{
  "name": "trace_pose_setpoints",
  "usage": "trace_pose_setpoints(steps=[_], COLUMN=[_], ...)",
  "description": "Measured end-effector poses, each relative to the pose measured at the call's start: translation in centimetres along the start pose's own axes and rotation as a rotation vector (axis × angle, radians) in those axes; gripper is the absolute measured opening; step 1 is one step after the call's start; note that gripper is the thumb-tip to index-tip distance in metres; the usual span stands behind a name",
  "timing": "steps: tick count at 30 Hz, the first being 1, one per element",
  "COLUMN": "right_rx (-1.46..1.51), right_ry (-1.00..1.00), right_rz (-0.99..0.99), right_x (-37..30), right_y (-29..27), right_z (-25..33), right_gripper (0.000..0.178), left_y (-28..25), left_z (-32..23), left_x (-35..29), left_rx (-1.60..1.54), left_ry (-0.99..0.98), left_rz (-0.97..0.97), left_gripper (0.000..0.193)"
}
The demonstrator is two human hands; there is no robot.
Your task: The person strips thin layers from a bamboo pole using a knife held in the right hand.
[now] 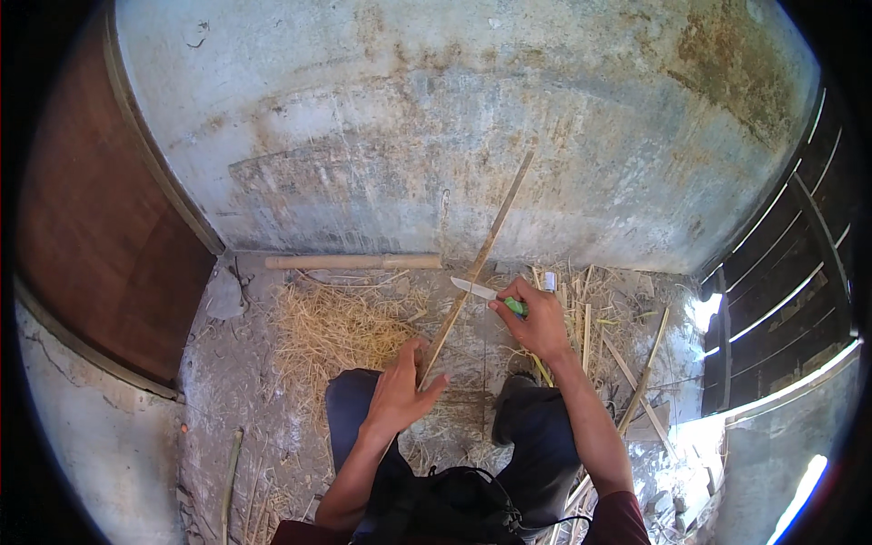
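Observation:
A long, narrow bamboo strip point(491, 238) slants up and away from my lap toward the wall. My left hand point(396, 398) is around its lower part, the thumb stretched out to the right and the strip running between thumb and fingers. In my right hand point(543, 325) is a knife point(480, 290) with a green handle, gripped by the fingers. Its pale blade points left and crosses the strip around the middle; whether the edge touches it I cannot tell. The strip's lower end is partly hidden by my left hand and wrist.
A heap of straw-coloured shavings point(341, 329) lies left of my knees. Behind it a bamboo pole point(354, 262) rests along the stained wall point(363, 200). Several split bamboo pieces point(641, 372) lie at right. A brown door point(109, 209) stands left, dark slats point(781, 282) right.

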State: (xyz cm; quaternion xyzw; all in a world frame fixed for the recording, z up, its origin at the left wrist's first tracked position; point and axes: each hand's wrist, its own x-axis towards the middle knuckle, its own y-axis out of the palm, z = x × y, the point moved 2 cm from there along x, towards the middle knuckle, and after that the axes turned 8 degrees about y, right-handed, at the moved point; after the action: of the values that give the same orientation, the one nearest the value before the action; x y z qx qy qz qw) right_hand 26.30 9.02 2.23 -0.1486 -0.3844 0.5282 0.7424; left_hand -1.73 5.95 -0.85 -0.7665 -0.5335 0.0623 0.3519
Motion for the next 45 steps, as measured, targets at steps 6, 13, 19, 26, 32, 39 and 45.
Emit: trace_pose_setpoints(steps=[6, 13, 19, 26, 32, 39, 45], right_rx=[0.033, 0.109, 0.077, 0.109, 0.066, 0.007, 0.003], right_ry=[0.04, 0.004, -0.047, -0.075, -0.153, -0.134, -0.027], right_rz=[0.012, -0.005, 0.001, 0.043, 0.083, 0.042, -0.152], right_x=[0.1, 0.2, -0.2, 0.0, -0.1, 0.0, 1.8], right_y=[-0.1, 0.2, 0.5, 0.7, 0.2, 0.7, -0.8], right_z=[0.6, -0.8, 0.1, -0.4, -0.2, 0.2, -3.9], right_gripper=[0.024, 0.022, 0.022, 0.021, 0.017, 0.016, 0.01], left_y=[2.6, 5.9, 6.7, 6.4, 6.4, 6.2, 5.8], left_z=[1.3, 2.2, -0.8, -0.9, -0.7, -0.6, -0.6], left_x=[5.9, 7.4, 5.7, 5.5, 5.3, 5.1, 4.4], left_rx=[-0.315, -0.209, 0.052, 0.088, 0.111, 0.187, 0.19], left_ry=[-0.042, 0.094, 0.134, 0.082, 0.043, 0.005, 0.01], left_rz=[0.082, 0.088, -0.007, 0.047, 0.07, 0.057, 0.067], left_gripper=[0.052, 0.042, 0.035, 0.031, 0.031, 0.031, 0.032])
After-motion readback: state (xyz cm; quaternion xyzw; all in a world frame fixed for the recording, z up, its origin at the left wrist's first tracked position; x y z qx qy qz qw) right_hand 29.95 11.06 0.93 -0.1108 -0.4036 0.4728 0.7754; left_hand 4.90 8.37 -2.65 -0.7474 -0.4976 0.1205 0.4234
